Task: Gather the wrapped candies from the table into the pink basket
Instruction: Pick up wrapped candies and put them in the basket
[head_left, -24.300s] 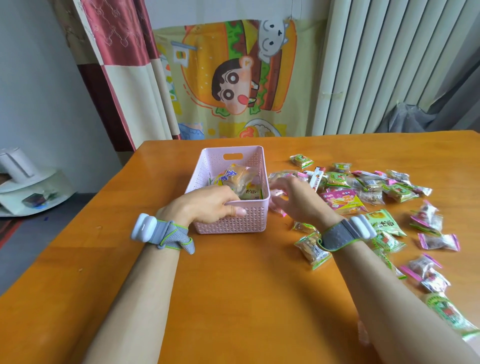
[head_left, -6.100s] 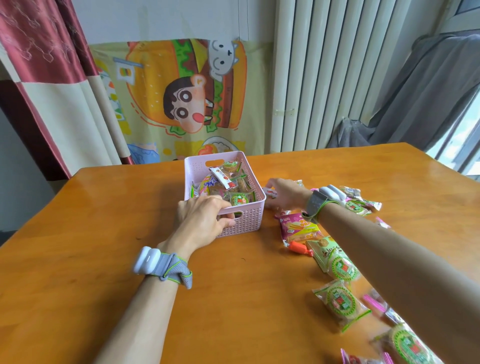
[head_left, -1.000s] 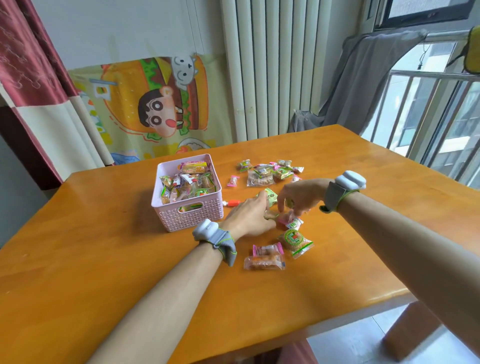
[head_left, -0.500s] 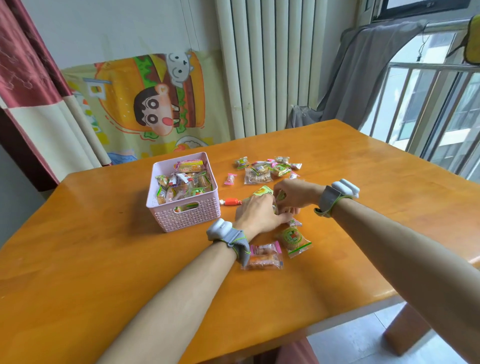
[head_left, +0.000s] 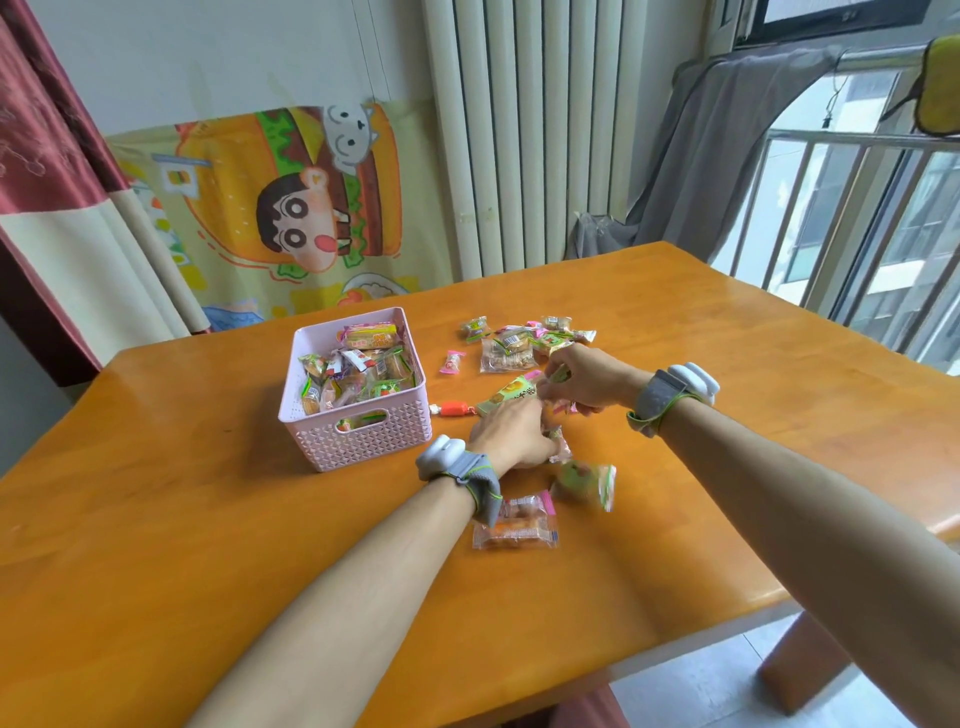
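The pink basket (head_left: 358, 431) stood on the left part of the wooden table (head_left: 156, 545), already heaped with wrapped sweets up to its rim. Just beside its right wall lay a small orange candy (head_left: 453, 408), close enough that a careless sweep might have knocked it under the basket's edge or off toward the front.

The left hand (head_left: 511, 434) was pressed down over a small pile in the middle of the table, fingers curled; I could not tell whether they had closed on a packet or only rested on it, since the back of the hand covered them. A long green packet (head_left: 506, 396) poked out from above it. The right hand (head_left: 587, 376) hovered just beyond, its fingertips pinched on something small and green, though the wrapper was mostly hidden in the fist.

With both hands crowding 1 spot, I thought the slick wrappers could squirt out sideways. The round green packet (head_left: 584, 480) to the right of the left hand was blurred, so it seemed to be moving, and it lay nearer the table's front edge than most. The clear packet with orange filling (head_left: 514, 525) sat half under the left wristband, easy to drag by accident.

Farther back, a loose cluster of candies (head_left: 524, 338) and 1 pink sweet (head_left: 453, 362) waited untouched. The full basket might have spilled if more were dropped from height.
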